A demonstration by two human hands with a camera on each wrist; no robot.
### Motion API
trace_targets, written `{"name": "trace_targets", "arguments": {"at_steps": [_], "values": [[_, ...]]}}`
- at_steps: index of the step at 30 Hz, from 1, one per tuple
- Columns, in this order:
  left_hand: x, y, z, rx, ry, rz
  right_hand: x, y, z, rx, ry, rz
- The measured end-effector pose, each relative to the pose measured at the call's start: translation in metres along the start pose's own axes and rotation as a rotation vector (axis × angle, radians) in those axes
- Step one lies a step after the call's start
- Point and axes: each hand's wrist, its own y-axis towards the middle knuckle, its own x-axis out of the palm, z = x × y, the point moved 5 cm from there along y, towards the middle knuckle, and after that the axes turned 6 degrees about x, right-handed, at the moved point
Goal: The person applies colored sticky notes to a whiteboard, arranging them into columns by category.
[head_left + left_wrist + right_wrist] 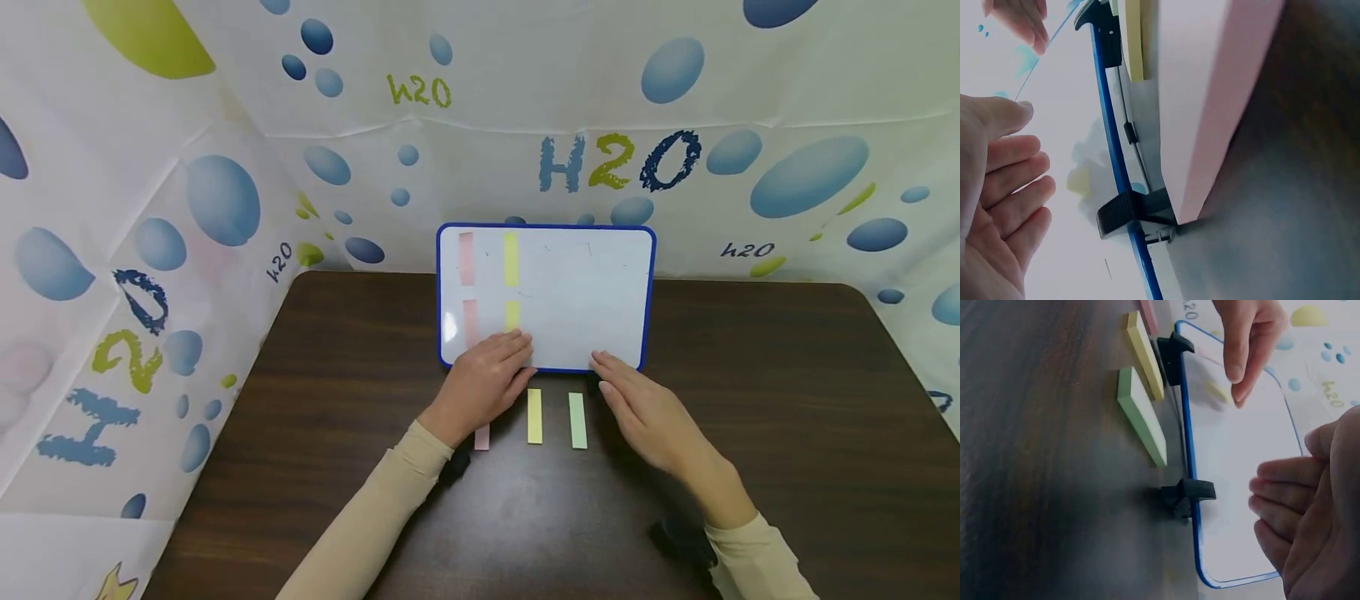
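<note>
A blue-framed whiteboard (577,292) leans up at the back of the table. Two pink strips (467,260) run down its left side, with two yellow strips (511,260) beside them. My left hand (486,379) is over the board's lower left, fingers extended near the lower yellow strip; contact is unclear. Near the lower right corner is my right hand (651,417), fingers fairly straight and holding nothing. In front of the board lie a pink sticky-note pad (482,439), partly covered by my left wrist, a yellow pad (535,417) and a green pad (577,421).
Black support feet (1188,492) grip the whiteboard's bottom edge. The dark wooden table (337,400) extends to both sides. A white curtain with blue drops and H2O lettering (619,162) hangs behind and at the left.
</note>
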Motion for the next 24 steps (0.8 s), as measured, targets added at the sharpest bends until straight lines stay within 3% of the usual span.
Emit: {"name": "trace_targets", "arguments": {"at_steps": [8, 15, 24], "values": [[0.008, 0.001, 0.014, 0.061, -0.057, -0.056, 0.006, -0.011, 0.007, -0.013, 0.036, -0.080], [0.018, -0.002, 0.024, 0.096, -0.053, -0.234, 0.010, -0.014, 0.005, -0.062, 0.084, -0.118], [0.024, -0.001, 0.045, 0.144, -0.033, -0.378, 0.011, -0.016, 0.000, -0.076, 0.066, -0.218]]}}
